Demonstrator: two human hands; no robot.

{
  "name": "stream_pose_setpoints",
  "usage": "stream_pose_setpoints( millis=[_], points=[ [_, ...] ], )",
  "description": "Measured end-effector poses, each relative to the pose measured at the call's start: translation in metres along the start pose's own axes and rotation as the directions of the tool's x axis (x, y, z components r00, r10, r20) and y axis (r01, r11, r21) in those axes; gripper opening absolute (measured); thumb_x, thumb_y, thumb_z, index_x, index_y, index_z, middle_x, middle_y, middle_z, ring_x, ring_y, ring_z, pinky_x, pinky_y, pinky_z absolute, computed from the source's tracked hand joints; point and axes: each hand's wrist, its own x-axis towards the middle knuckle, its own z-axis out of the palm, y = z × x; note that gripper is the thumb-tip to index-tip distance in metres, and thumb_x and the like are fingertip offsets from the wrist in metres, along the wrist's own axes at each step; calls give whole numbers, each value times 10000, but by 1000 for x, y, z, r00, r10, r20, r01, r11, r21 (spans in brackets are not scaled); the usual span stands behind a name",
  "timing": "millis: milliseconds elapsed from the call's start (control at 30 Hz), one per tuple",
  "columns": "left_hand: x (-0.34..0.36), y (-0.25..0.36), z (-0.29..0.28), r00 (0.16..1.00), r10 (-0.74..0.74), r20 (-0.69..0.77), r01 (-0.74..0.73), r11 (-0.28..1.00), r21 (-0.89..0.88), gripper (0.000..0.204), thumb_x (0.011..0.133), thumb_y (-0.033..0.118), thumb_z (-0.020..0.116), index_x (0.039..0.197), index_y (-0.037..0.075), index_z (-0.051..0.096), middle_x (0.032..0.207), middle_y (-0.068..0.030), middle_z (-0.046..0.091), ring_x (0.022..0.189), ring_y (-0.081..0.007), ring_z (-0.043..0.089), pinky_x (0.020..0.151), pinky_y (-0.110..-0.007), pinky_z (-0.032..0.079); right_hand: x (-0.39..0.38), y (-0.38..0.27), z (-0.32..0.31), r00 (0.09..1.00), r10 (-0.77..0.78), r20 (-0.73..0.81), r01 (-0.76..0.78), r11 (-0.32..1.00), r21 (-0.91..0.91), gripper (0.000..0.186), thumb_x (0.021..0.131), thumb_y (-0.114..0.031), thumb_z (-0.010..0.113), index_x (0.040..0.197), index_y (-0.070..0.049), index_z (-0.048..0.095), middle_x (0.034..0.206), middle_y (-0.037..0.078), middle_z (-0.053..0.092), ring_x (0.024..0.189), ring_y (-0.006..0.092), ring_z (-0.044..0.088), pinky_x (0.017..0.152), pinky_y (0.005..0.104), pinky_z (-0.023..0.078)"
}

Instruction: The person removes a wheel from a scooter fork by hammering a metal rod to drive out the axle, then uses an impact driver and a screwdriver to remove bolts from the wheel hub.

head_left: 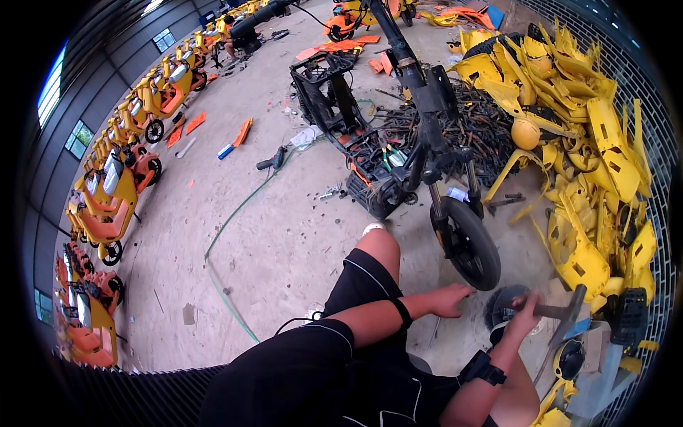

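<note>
Wide grey concrete floor point(284, 235) of a big shed, scattered with small debris and orange panel pieces.

Along the left wall, a long curved row of yellow-and-orange electric scooters point(114, 192), parked side by side, running to the far end.

Right side: a large heap of stripped yellow plastic body panels point(583, 156), stacked against a brick wall. Beside it, toward centre, a dark pile of rusty metal rods and brackets point(484, 121).

Centre: a stripped black scooter frame point(398, 142), bodywork off, wiring exposed, standing on its black front wheel point(466, 242). The wheel sits just above the person's hands.

A thin green hose point(235, 235) snakes across the floor from the frame toward the lower edge.

The person sits low, in black shorts, one bare knee up in mid-frame.

Left hand point(449, 299): down on the floor just beside the front wheel, fingers spread flat; it holds nothing that I can see.

Right hand point(524, 317): closed around the handle of a metal-headed hammer point(558, 313). The hammer lies roughly level, its head pointing right, over a small round black part point(501, 306) on the floor directly under the front wheel. The hand partly hides that part; contact between hammer and part cannot be told.

A black wrist strap point(482, 368) sits on the right forearm.
</note>
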Motion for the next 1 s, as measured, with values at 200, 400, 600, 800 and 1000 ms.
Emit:
stream_pose_setpoints(
  millis=[200, 400, 600, 800, 1000],
  points=[
    [-2, 5, 8, 988, 149, -29, -148, 989, 19, 674, 783, 193, 705, 1385, 19, 455, 1202, -237, 600, 1157, -416, 562, 1001, -466, 458, -15, 56, 17, 913, 399, -88, -390, 915, 103, 296, 1026, -325, 592, 903, -60, 550, 609, -17, 407, 490, 108, 393, 479, 281, 375],
    [-11, 4, 43, 949, -192, 250, 210, 977, -46, 299, 859, 153, 613, 1121, 35, 527, 1030, -247, 646, 985, -450, 625, 831, -529, 478, -18, 111, 7, 790, 537, -297, -501, 844, 193, 287, 1004, -325, 615, 890, -73, 537, 597, -42, 355, 467, 83, 346, 443, 272, 346],
    [-5, 17, 54, 959, -280, 49, 280, 960, 7, 317, 872, 252, 647, 1103, 50, 567, 995, -229, 668, 970, -443, 639, 825, -544, 496, -18, 137, -10, 771, 521, -368, -511, 849, 131, 283, 986, -248, 650, 1132, -28, 551, 735, 13, 486, 571, 127, 473, 520, 298, 437],
    [-13, 19, 39, 911, -410, 52, 394, 899, 190, 253, 856, 232, 633, 1052, 72, 616, 984, -218, 700, 937, -427, 672, 804, -545, 525, -41, 159, 12, 786, 454, -419, -464, 882, 84, 309, 990, -235, 644, 1153, 0, 527, 828, 46, 559, 641, 139, 538, 568, 306, 463],
    [-7, 13, 36, 938, -342, -60, 347, 928, 139, 254, 887, 235, 608, 1060, 51, 585, 1009, -242, 695, 970, -457, 650, 811, -554, 508, -56, 158, 38, 850, 19, -527, -298, 842, -449, 456, 920, -305, 684, 1124, 71, 527, 1076, 261, 621, 971, 417, 622, 884, 457, 479]
  ],
)
